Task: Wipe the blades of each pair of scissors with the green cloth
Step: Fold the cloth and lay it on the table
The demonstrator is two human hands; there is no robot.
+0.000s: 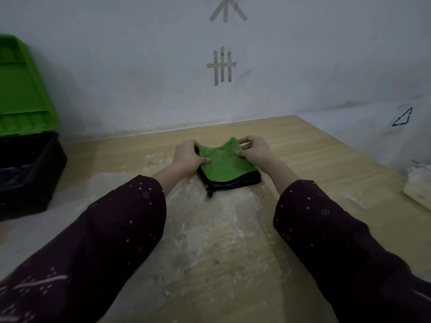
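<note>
A green cloth (pixel 224 160) lies on top of a black zippered pouch (pixel 235 181) near the middle of the wooden table (pixel 314 148). My left hand (pixel 187 157) holds the cloth's left side, thumb on top and fingers curled over the far edge. My right hand (pixel 254 150) pinches the cloth's far right corner, which stands lifted. No scissors are in view.
A black toolbox (pixel 25 173) with an open green lid (pixel 21 89) stands at the left edge. White crumpled material (pixel 419 183) lies at the right edge. A wall with tape marks closes the far side. White dusty smears cover the table in front of the pouch.
</note>
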